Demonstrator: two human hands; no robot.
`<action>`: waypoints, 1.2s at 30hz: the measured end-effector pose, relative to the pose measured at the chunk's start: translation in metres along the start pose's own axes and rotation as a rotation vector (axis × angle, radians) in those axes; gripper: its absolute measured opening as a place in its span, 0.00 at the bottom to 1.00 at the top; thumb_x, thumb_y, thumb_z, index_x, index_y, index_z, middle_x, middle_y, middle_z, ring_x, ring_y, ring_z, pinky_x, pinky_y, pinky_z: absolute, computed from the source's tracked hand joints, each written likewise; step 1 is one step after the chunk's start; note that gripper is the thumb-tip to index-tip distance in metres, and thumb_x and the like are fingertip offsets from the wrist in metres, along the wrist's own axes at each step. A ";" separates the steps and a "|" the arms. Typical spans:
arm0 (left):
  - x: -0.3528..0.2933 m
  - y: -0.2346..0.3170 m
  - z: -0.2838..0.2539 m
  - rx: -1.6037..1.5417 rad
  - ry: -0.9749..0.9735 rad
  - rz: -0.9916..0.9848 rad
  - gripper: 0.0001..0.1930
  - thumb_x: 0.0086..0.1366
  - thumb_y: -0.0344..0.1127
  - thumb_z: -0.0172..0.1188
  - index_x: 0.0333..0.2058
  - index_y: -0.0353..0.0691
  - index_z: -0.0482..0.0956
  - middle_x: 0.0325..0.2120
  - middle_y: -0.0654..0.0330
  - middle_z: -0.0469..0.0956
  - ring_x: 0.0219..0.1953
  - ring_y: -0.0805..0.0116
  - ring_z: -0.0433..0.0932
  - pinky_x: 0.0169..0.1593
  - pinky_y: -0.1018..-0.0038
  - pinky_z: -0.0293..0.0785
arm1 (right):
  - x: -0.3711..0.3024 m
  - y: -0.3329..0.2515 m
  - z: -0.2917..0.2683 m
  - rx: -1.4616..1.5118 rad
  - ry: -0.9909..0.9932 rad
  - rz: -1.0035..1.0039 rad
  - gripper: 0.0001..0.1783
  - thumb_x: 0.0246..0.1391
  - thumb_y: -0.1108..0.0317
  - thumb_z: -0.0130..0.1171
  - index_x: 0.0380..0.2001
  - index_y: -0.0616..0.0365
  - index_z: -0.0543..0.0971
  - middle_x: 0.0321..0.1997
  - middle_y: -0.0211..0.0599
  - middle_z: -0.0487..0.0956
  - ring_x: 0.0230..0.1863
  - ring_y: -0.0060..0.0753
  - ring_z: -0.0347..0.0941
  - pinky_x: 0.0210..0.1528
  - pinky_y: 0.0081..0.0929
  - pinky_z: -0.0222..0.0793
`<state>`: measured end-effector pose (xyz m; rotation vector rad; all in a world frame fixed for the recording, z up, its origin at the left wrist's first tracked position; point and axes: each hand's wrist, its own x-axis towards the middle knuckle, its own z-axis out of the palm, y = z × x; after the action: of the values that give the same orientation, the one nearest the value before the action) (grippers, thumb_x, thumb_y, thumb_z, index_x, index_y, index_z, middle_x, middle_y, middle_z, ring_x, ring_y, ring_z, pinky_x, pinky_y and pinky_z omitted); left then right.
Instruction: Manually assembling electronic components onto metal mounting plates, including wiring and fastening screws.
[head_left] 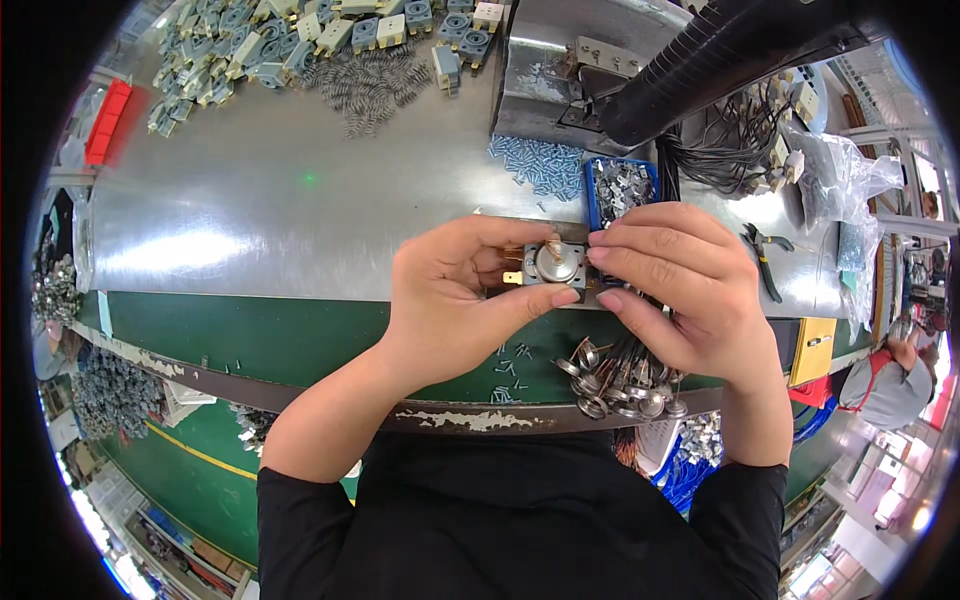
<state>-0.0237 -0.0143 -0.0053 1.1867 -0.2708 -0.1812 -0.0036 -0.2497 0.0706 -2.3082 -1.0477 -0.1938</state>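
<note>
At the near edge of the worktop lie metal discs. Beyond, the left hand grasps a metal-capped switch; the right hand, curled, seems to touch its right side. Level casing and fingers clear of the brass tab should help.

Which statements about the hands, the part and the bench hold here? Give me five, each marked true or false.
1. The left hand grips a small grey part with a round metal disc. True.
2. The right hand is far from that part. False: its fingertips are at the part's right side.
3. Bluish screws lie left of a blue tray. True.
4. The pliers are in the left hand. False: they lie on the metal bench top, right of both hands.
5. Coiled springs are heaped near the far edge. True.
</note>
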 end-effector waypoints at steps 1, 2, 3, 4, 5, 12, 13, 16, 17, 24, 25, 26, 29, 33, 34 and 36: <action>0.000 0.000 0.000 0.008 0.003 -0.006 0.23 0.60 0.17 0.74 0.55 0.27 0.79 0.46 0.52 0.85 0.48 0.70 0.85 0.52 0.73 0.85 | -0.001 0.001 0.000 0.008 0.004 -0.002 0.17 0.44 0.74 0.74 0.41 0.62 0.88 0.46 0.42 0.88 0.49 0.48 0.84 0.51 0.40 0.81; 0.000 0.000 0.000 0.009 0.004 -0.005 0.23 0.60 0.17 0.74 0.55 0.27 0.79 0.46 0.52 0.85 0.48 0.70 0.85 0.52 0.73 0.85 | -0.001 0.002 0.001 0.009 0.004 -0.003 0.17 0.44 0.74 0.74 0.41 0.62 0.88 0.46 0.42 0.88 0.49 0.48 0.84 0.51 0.40 0.81; 0.000 0.000 -0.001 0.011 0.003 -0.007 0.23 0.60 0.17 0.74 0.54 0.27 0.79 0.46 0.52 0.85 0.47 0.70 0.85 0.52 0.73 0.85 | -0.001 0.002 0.002 -0.007 0.007 -0.022 0.17 0.44 0.75 0.74 0.41 0.62 0.88 0.46 0.42 0.88 0.49 0.48 0.84 0.50 0.40 0.81; 0.000 0.000 -0.001 0.014 0.001 -0.008 0.23 0.60 0.17 0.74 0.54 0.27 0.79 0.46 0.52 0.85 0.47 0.70 0.85 0.52 0.73 0.85 | -0.001 0.003 0.002 -0.023 0.010 -0.040 0.16 0.44 0.75 0.74 0.40 0.62 0.88 0.46 0.42 0.88 0.48 0.48 0.83 0.50 0.40 0.81; 0.000 -0.001 -0.001 0.014 0.002 -0.008 0.23 0.60 0.17 0.74 0.54 0.27 0.79 0.46 0.52 0.85 0.47 0.70 0.85 0.52 0.73 0.85 | -0.001 0.003 0.002 -0.023 0.010 -0.040 0.16 0.44 0.75 0.74 0.40 0.62 0.88 0.46 0.42 0.88 0.48 0.48 0.83 0.50 0.40 0.81; 0.001 -0.003 -0.002 -0.017 -0.003 0.000 0.23 0.60 0.17 0.74 0.54 0.27 0.79 0.46 0.52 0.85 0.48 0.70 0.85 0.52 0.73 0.85 | -0.001 0.001 0.004 0.008 0.015 -0.024 0.16 0.44 0.76 0.73 0.40 0.61 0.88 0.46 0.41 0.87 0.47 0.49 0.83 0.49 0.40 0.81; 0.001 -0.003 -0.002 -0.018 -0.003 0.004 0.23 0.60 0.16 0.74 0.54 0.27 0.79 0.46 0.52 0.85 0.48 0.70 0.85 0.52 0.73 0.85 | -0.001 0.001 0.004 0.004 0.020 -0.024 0.16 0.45 0.76 0.73 0.40 0.61 0.88 0.46 0.41 0.87 0.47 0.49 0.83 0.48 0.40 0.81; 0.001 -0.002 -0.002 0.006 -0.004 -0.005 0.23 0.60 0.16 0.74 0.54 0.27 0.80 0.46 0.52 0.85 0.48 0.70 0.85 0.52 0.73 0.85 | -0.001 0.000 0.004 0.019 0.023 0.006 0.16 0.45 0.76 0.73 0.41 0.61 0.88 0.46 0.41 0.87 0.47 0.49 0.83 0.48 0.40 0.81; 0.001 -0.002 -0.002 0.006 -0.004 -0.004 0.23 0.60 0.16 0.74 0.54 0.27 0.80 0.46 0.52 0.85 0.48 0.70 0.85 0.52 0.73 0.85 | -0.001 0.000 0.005 0.020 0.023 0.006 0.16 0.45 0.76 0.73 0.41 0.61 0.88 0.46 0.41 0.87 0.47 0.49 0.83 0.48 0.40 0.81; 0.001 -0.003 -0.002 -0.013 -0.005 0.000 0.23 0.61 0.16 0.74 0.54 0.27 0.79 0.46 0.52 0.85 0.47 0.70 0.85 0.52 0.73 0.85 | -0.003 0.001 0.006 0.007 0.008 -0.017 0.18 0.45 0.76 0.73 0.43 0.60 0.89 0.47 0.41 0.87 0.48 0.50 0.83 0.49 0.41 0.81; 0.001 -0.002 -0.002 -0.003 -0.002 -0.006 0.23 0.61 0.16 0.74 0.54 0.26 0.79 0.46 0.52 0.85 0.47 0.70 0.85 0.52 0.73 0.85 | -0.003 0.001 0.005 0.007 0.002 -0.017 0.18 0.44 0.76 0.73 0.43 0.60 0.89 0.47 0.41 0.87 0.48 0.50 0.83 0.49 0.41 0.81; 0.001 -0.001 -0.002 -0.003 -0.002 -0.006 0.23 0.61 0.16 0.74 0.54 0.26 0.79 0.46 0.52 0.85 0.47 0.70 0.85 0.52 0.73 0.85 | -0.003 0.001 0.005 0.007 0.002 -0.017 0.18 0.44 0.76 0.73 0.43 0.60 0.89 0.47 0.41 0.87 0.48 0.50 0.83 0.49 0.41 0.81; 0.002 -0.001 -0.001 -0.012 0.004 0.007 0.23 0.61 0.15 0.73 0.54 0.26 0.79 0.45 0.52 0.85 0.47 0.71 0.85 0.52 0.73 0.85 | -0.004 0.001 0.005 -0.002 -0.003 -0.022 0.19 0.44 0.76 0.73 0.43 0.60 0.89 0.49 0.41 0.87 0.49 0.50 0.82 0.50 0.41 0.81; 0.002 -0.001 -0.002 -0.032 0.012 -0.004 0.22 0.61 0.15 0.72 0.54 0.26 0.79 0.44 0.52 0.86 0.47 0.70 0.85 0.51 0.73 0.85 | -0.005 0.001 0.005 0.002 -0.044 -0.001 0.21 0.44 0.74 0.73 0.46 0.60 0.88 0.52 0.42 0.85 0.53 0.52 0.80 0.54 0.44 0.79; 0.002 -0.001 -0.003 -0.041 0.020 -0.008 0.22 0.61 0.15 0.72 0.54 0.26 0.80 0.44 0.52 0.86 0.47 0.70 0.85 0.51 0.73 0.85 | -0.005 0.001 0.004 0.011 -0.064 0.007 0.22 0.45 0.72 0.74 0.48 0.60 0.88 0.55 0.42 0.84 0.56 0.53 0.78 0.57 0.45 0.78; 0.003 0.001 -0.007 -0.010 0.025 -0.036 0.23 0.61 0.15 0.73 0.54 0.26 0.78 0.46 0.49 0.85 0.49 0.67 0.85 0.52 0.71 0.86 | -0.004 -0.004 0.001 -0.027 -0.107 0.032 0.24 0.45 0.71 0.74 0.50 0.60 0.87 0.58 0.42 0.83 0.59 0.55 0.76 0.60 0.47 0.75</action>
<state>-0.0186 -0.0084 -0.0062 1.1833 -0.2262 -0.1988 -0.0093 -0.2501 0.0699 -2.3805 -1.0658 -0.0730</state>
